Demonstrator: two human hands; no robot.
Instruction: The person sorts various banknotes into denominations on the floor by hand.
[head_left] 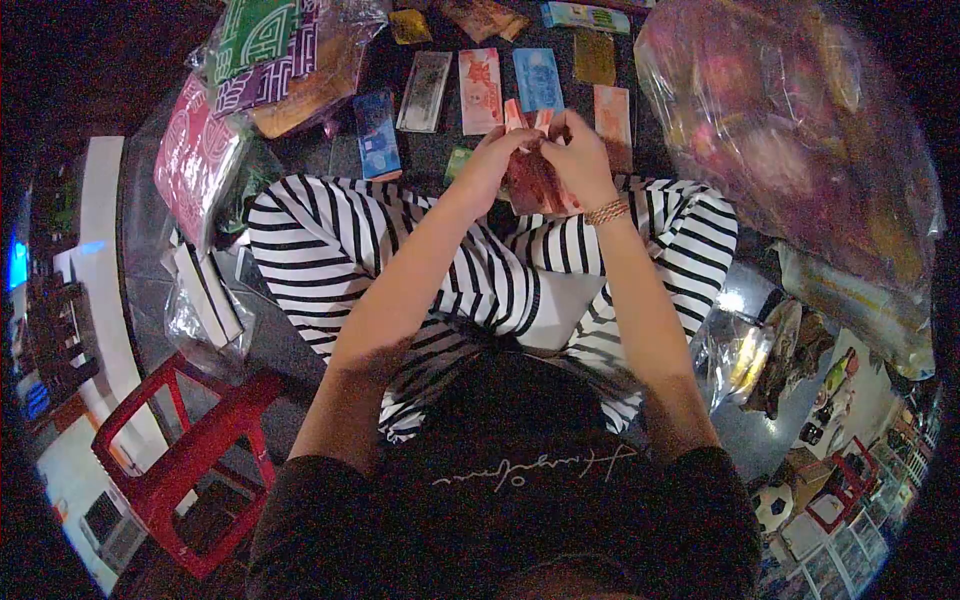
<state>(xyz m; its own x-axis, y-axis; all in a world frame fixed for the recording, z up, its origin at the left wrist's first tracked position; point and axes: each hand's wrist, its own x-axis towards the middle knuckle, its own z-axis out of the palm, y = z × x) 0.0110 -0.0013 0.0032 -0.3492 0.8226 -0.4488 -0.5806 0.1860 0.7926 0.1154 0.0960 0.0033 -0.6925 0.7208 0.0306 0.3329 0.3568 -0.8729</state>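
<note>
Both hands are closed on a small bunch of red paper notes (540,188) held over my crossed legs. My left hand (488,165) grips them from the left, its fingers near the top edge. On the other side my right hand (580,160) pinches the notes between thumb and fingers; a bracelet circles that wrist. Just beyond lie stacks of banknote-like paper: a red stack (480,90), a light blue stack (539,78), a grey stack (425,90), a darker blue stack (377,135) and an orange-red stack (612,118). A green piece (458,163) shows partly behind my left hand.
Gold-coloured packets (594,55) lie farther back. A large filled plastic bag (780,130) bulges at the right. Patterned plastic bags (270,60) crowd the left. A red plastic stool (190,460) stands at the lower left, and clear plastic wrapping (735,350) lies by my right knee.
</note>
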